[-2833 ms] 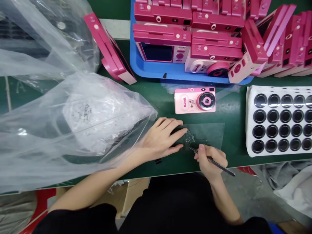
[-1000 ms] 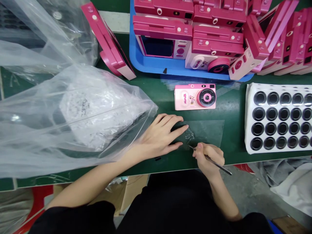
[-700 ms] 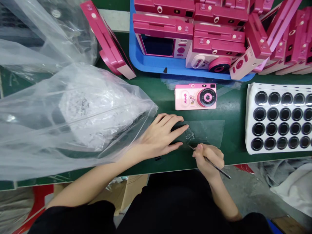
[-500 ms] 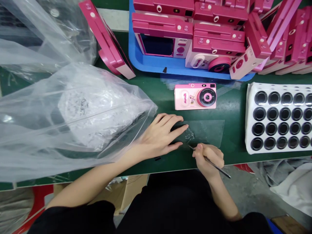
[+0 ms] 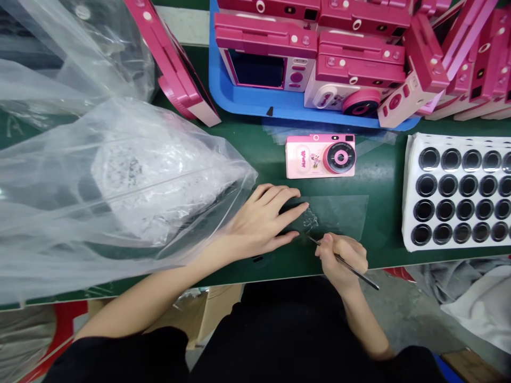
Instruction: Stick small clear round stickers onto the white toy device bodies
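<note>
L hand (image 5: 263,221) flat, R hand (image 5: 342,259) pinched.

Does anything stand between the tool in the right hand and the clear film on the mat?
Nothing visible does. The tip of the slim dark tool in the right hand reaches the lower edge of the clear film; the left hand lies on the film's left end, away from the tip.

Pink camera (image 5: 320,156) with Minnie print; green bench mat (image 5: 383,181); blue tray (image 5: 227,93)

Green workbench (image 5: 383,226) carries a blue tray (image 5: 223,90) of pink camera shells (image 5: 265,40), a pink toy camera (image 5: 320,156), a clear plastic bag (image 5: 120,175), a clear film sheet (image 5: 339,215), and a white tray (image 5: 455,246) of black rings (image 5: 426,185).
</note>
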{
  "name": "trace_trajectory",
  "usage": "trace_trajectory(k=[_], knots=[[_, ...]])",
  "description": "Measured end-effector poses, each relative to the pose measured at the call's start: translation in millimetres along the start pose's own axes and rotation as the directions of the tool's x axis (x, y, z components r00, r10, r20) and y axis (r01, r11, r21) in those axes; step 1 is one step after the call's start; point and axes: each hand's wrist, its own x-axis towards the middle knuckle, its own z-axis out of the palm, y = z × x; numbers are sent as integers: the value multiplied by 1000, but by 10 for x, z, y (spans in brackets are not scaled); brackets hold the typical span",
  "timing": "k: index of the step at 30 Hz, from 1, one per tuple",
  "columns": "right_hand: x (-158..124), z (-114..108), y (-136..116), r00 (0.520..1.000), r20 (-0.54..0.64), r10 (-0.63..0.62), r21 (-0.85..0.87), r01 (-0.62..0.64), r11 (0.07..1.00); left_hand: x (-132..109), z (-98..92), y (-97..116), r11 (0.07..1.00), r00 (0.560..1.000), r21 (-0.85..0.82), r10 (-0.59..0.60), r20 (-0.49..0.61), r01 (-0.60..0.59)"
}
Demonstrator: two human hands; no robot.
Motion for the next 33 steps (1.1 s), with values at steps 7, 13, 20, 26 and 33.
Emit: trace_trajectory(k=[7, 13, 20, 26, 33], knots=[[-5, -13, 5, 1000, 6, 22, -2, -22, 1000, -11, -4, 2, 1000, 1000, 7, -1, -3, 1], [0, -10, 11, 1000, 16, 9, 11, -9, 1000, -7, 3, 3, 1000, 1000, 6, -11, 15, 11], [-8, -3, 5, 1000, 1, 19, -7, -19, 1000, -2, 0, -1, 1000, 1000, 7, -5, 6, 5], [-15, -5, 9, 999, -24, 33, -12, -33, 999, -6, 3, 0, 1000, 1000, -5, -11, 8, 11], [-15, -14, 19, 1000, 12, 26, 7, -26, 1000, -9, 3, -1, 1000, 1000, -8, -6, 4, 6]])
